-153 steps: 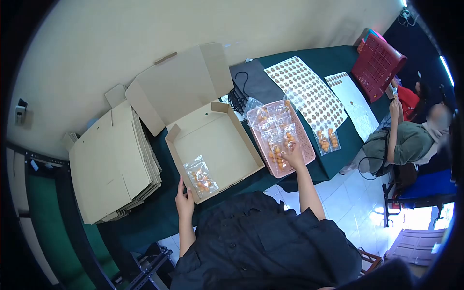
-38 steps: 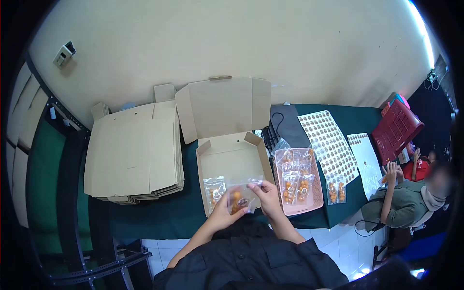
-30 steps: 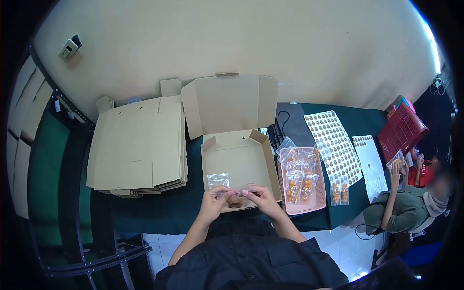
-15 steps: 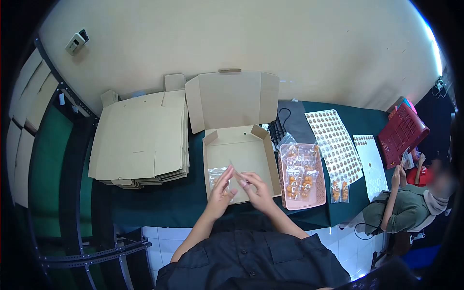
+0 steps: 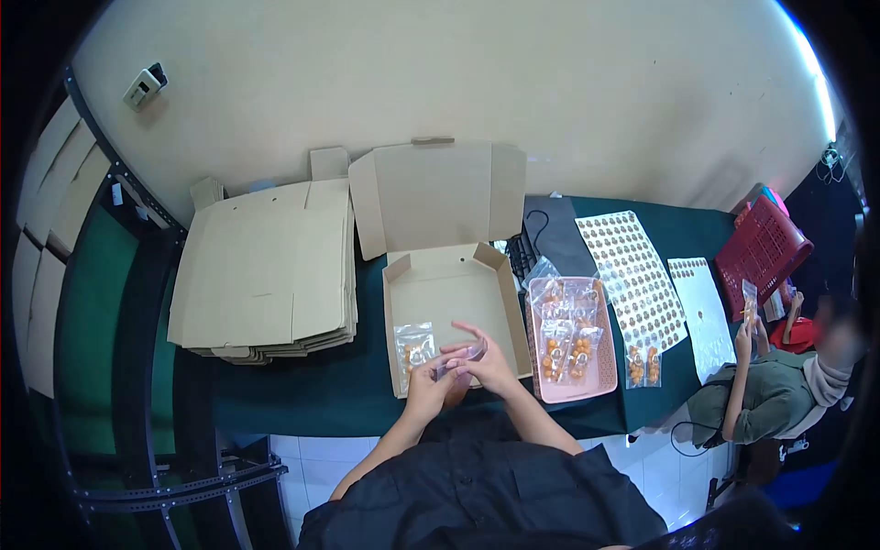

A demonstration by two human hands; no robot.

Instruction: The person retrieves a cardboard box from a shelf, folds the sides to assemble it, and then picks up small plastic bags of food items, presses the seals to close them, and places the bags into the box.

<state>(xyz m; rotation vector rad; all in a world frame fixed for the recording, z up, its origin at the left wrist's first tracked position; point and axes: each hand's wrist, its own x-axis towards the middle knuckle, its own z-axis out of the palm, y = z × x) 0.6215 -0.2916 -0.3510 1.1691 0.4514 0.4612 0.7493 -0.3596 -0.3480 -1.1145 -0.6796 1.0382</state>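
Note:
Over the front of an open cardboard box (image 5: 448, 275), my left hand (image 5: 429, 387) and my right hand (image 5: 489, 367) meet, both closed on a small clear plastic bag (image 5: 473, 352). The fingers hide most of this bag, and its contents cannot be made out. Inside the box, by its left wall, lies another clear bag (image 5: 414, 341) with orange beads in it, partly covered by my left hand. To the right of my right hand stands a pink basket (image 5: 600, 376) holding several bags of orange beads (image 5: 579, 353).
A stack of flattened cardboard boxes (image 5: 261, 266) is on the left. Sticker sheets (image 5: 632, 275) and two bead bags (image 5: 643, 365) lie right of the basket. Farther right, a co-worker (image 5: 765, 403) holds a packet (image 5: 749, 307) near a dark red basket (image 5: 763, 246).
My hands have come lower and closer together, with the fingers folded around the plastic bag. The bag in the box shows more fully. The co-worker's packet is now raised.

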